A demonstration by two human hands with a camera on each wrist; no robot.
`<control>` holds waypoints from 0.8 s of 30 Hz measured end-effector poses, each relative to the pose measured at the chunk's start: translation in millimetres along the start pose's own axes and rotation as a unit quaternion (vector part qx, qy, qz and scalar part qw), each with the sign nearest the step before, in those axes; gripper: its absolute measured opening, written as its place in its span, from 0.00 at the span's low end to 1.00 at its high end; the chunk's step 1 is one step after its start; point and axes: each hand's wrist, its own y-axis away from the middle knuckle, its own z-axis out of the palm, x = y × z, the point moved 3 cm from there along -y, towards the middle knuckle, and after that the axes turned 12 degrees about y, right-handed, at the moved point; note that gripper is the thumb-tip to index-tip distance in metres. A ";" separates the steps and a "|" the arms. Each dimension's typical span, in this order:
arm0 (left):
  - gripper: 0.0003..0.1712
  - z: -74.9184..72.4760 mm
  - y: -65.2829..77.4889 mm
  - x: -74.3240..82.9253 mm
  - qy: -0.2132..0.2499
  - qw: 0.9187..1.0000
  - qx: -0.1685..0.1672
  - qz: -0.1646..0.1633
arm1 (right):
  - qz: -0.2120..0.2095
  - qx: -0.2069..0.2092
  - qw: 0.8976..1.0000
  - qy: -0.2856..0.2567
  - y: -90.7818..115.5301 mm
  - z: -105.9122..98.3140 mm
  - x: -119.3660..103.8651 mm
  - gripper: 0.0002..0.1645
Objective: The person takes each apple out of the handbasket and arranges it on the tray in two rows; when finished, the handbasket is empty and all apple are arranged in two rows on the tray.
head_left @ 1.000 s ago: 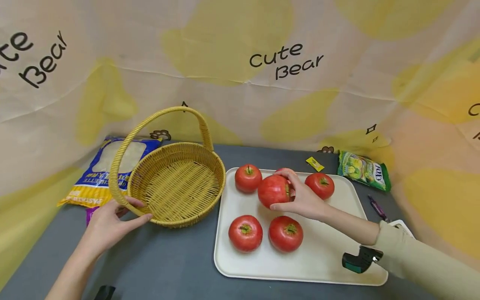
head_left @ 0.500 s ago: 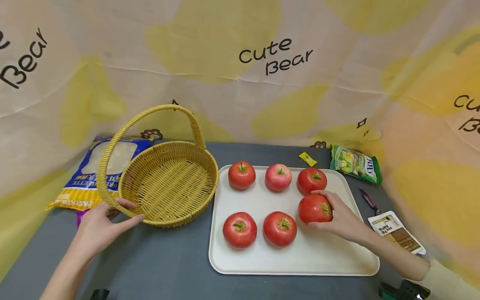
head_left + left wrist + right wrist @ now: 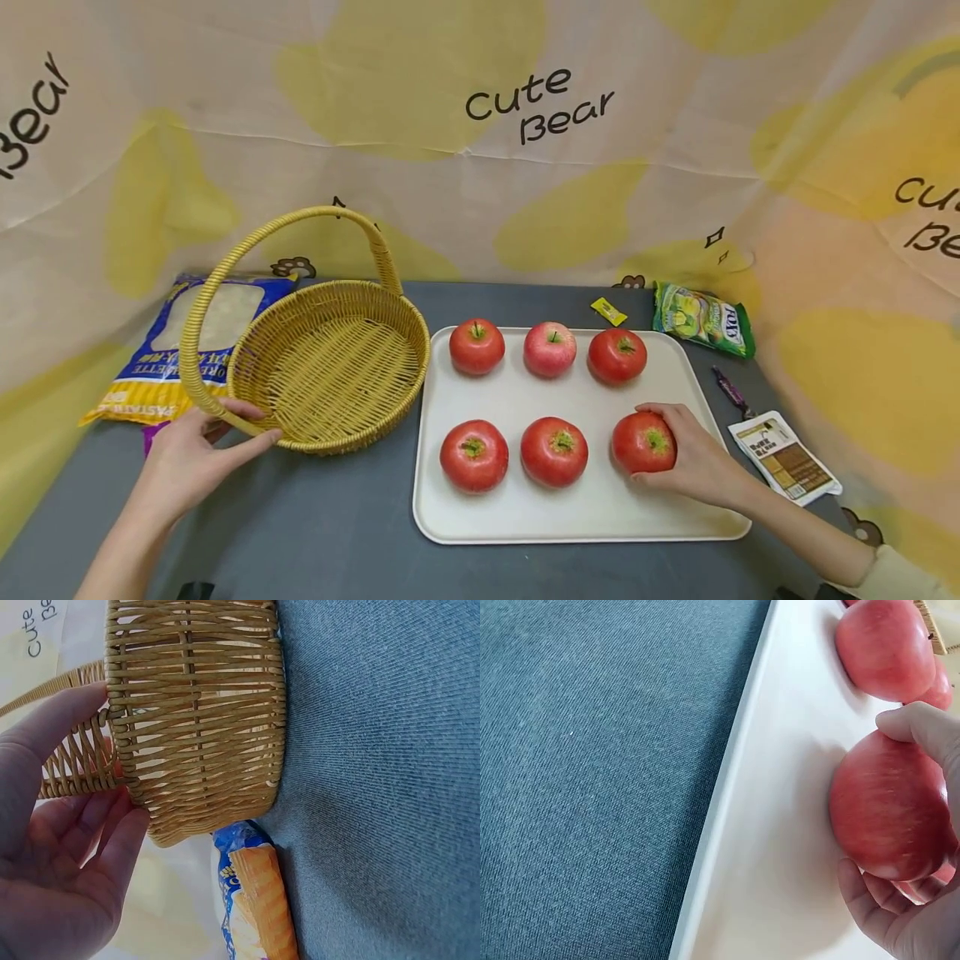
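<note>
A yellow wicker basket (image 3: 337, 375) with a tall hoop handle stands at the left, nothing inside it. My left hand (image 3: 187, 458) grips it where the handle meets the near rim; in the left wrist view the thumb and fingers close around that joint. My right hand (image 3: 693, 458) holds a red apple (image 3: 641, 443) at the front right of a white tray (image 3: 585, 521). Thumb and fingers wrap the apple's sides in the right wrist view, with the apple (image 3: 889, 806) close over the tray surface. Several other apples (image 3: 555, 452) sit on the tray in two rows.
Behind the basket lies a blue and yellow pasta bag (image 3: 202, 333). A green candy bag (image 3: 701, 318) and a small yellow packet (image 3: 608, 312) lie beyond the tray. At its right are a purple pen (image 3: 731, 390) and a white and brown packet (image 3: 783, 457).
My right hand has carried the apple from over the back-middle of the tray to its front right. My left hand keeps its grip on the basket. The head view has shifted slightly.
</note>
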 end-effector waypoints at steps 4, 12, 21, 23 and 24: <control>0.24 0.0 0.1 -0.6 0.000 1.000 -0.002 -0.002 | 0.007 -0.003 1.000 -0.004 0.0 3.2 0.8 0.50; 0.24 0.7 -0.8 -0.7 0.006 1.000 0.003 0.010 | 0.015 -0.009 1.000 -0.015 1.4 4.2 0.3 0.50; 0.30 4.1 10.8 0.2 0.016 0.995 0.062 0.077 | 0.012 -0.023 1.000 -0.013 2.3 -0.7 -1.4 0.51; 0.33 1.4 17.1 4.3 0.044 0.979 0.154 0.125 | 0.007 -0.013 1.000 0.003 0.1 -5.4 -3.9 0.49; 0.33 -0.6 21.3 9.4 0.072 0.959 0.223 0.158 | 0.005 -0.002 1.000 0.016 -2.0 -8.8 -5.7 0.46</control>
